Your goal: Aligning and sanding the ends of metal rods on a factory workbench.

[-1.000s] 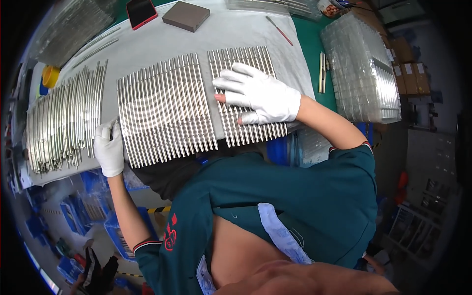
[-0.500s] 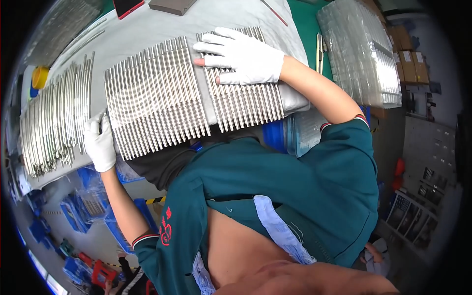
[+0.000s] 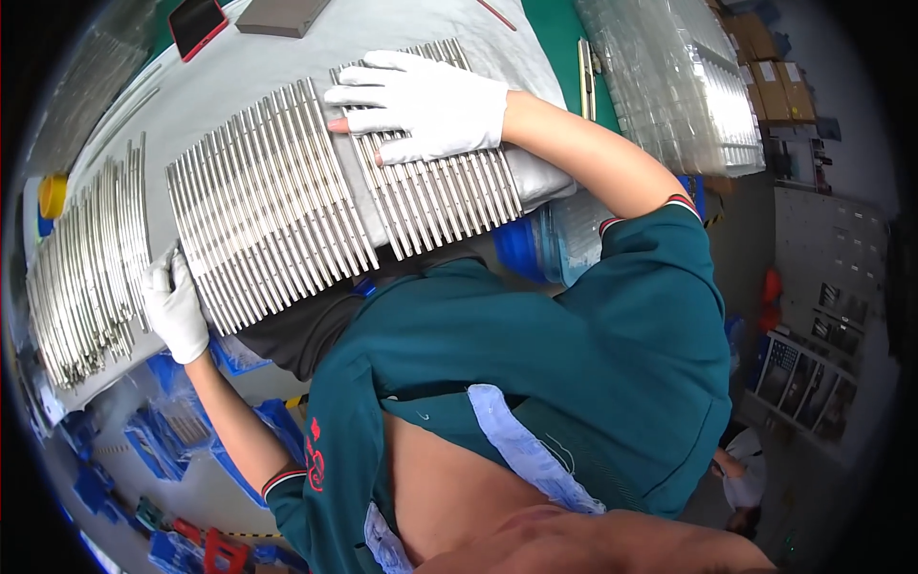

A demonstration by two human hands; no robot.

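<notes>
Three rows of slim silvery metal rods lie side by side on a pale cloth. My right hand (image 3: pixel 426 107), in a white glove with two bare fingertips showing, rests flat with fingers spread over the upper part of the right row of rods (image 3: pixel 440 199). At the lower left edge of the middle row of rods (image 3: pixel 270 206), my left hand (image 3: pixel 177 308) is also gloved in white. Its fingers are apart and point away from me, with no rod visible in them. Further left lies a less even row of rods (image 3: pixel 91 268).
On the cloth (image 3: pixel 359 27) at the far side lie a red-edged phone (image 3: pixel 198 26), a grey block (image 3: pixel 277 13) and a thin reddish stick (image 3: pixel 497 13). Stacked clear plastic trays (image 3: pixel 669 81) stand at the right. A yellow roll (image 3: pixel 53 195) sits far left; blue crates (image 3: pixel 158 435) are below the table.
The whole view has shifted, so the table and rods appear further left. Both hands keep nearly the same places against the rods.
</notes>
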